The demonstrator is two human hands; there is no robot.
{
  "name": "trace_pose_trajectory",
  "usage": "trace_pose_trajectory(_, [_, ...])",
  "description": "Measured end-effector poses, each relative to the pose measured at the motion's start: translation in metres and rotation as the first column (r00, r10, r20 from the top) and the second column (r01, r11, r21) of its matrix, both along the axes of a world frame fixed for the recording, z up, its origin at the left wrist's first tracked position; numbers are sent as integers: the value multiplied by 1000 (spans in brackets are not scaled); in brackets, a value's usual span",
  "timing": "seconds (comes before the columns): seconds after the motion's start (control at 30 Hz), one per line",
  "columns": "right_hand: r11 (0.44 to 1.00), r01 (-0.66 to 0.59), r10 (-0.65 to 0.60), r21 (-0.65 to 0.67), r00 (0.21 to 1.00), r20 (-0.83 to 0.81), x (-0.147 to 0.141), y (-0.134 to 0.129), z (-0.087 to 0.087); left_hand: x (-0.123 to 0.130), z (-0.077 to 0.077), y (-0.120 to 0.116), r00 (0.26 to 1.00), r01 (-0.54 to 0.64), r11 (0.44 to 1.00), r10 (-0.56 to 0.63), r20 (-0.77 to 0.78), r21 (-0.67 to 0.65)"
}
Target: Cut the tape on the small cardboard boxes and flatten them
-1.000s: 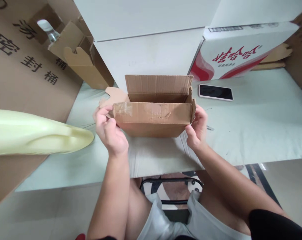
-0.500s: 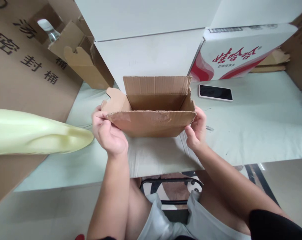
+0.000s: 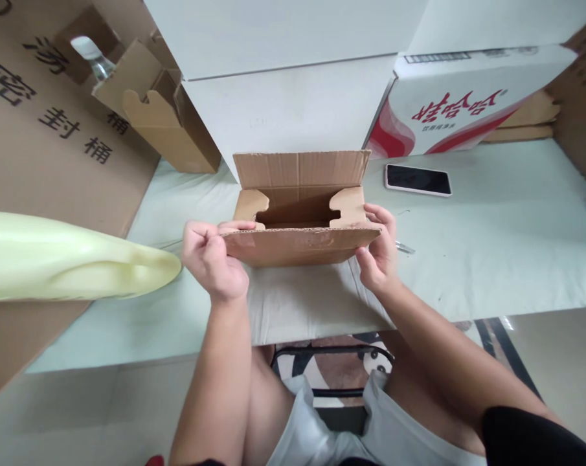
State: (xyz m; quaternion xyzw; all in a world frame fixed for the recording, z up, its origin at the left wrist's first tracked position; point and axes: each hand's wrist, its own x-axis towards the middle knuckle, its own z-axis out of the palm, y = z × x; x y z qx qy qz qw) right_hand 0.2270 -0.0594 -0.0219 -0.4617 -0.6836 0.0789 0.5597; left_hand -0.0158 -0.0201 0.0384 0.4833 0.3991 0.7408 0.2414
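Observation:
Between my hands a brown cardboard box (image 3: 297,249) stands on the table, its top open. The back flap leans upright against a white box, and the two notched side flaps are folded inward over the opening. My left hand (image 3: 215,259) pinches the left end of the front flap, with its index finger stretched along the left side flap. On the opposite side my right hand (image 3: 379,246) holds the front flap's right corner, thumb in front and fingers behind by the right side flap. The inside of the box is dark.
White boxes (image 3: 287,116) stand behind, beside a red-and-white printed carton (image 3: 458,103). A phone (image 3: 417,180) lies at the right, and a small blade-like object (image 3: 405,248) near my right hand. A pale yellow object (image 3: 79,259) juts in from the left; another cardboard box (image 3: 176,129) stands behind it.
Both side flaps have swung inward over the opening, pushed by my fingers. The front flap has tipped slightly lower toward the opening.

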Motion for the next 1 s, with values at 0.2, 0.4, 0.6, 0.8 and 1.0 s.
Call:
trace_pose_trajectory(0.2, [1000, 14, -10, 17, 980, -198, 2, 12, 0, -4, -3, 2, 985, -150, 987, 145, -89, -50])
trace_pose_trajectory(0.4, [976, -164, 131, -143, 969, -211, 13, 33, 18, -4, -5, -1, 992, -92, 993, 84, -99, -79])
trace_pose_trajectory(0.6, [975, -123, 94, -184, 982, -163, 26, 33, 25, -7, -6, 3, 995, -41, 993, 30, -94, -107])
trace_pose_trajectory(0.8, [932, -265, 224, -247, 957, -185, 25, 40, 16, -8, -6, 2, 996, 69, 998, -68, -56, 4])
trace_pose_trajectory(1.0, [961, -230, 200, -154, 961, -191, 23, 35, 20, -4, -7, 4, 994, -43, 997, 50, -102, 65])
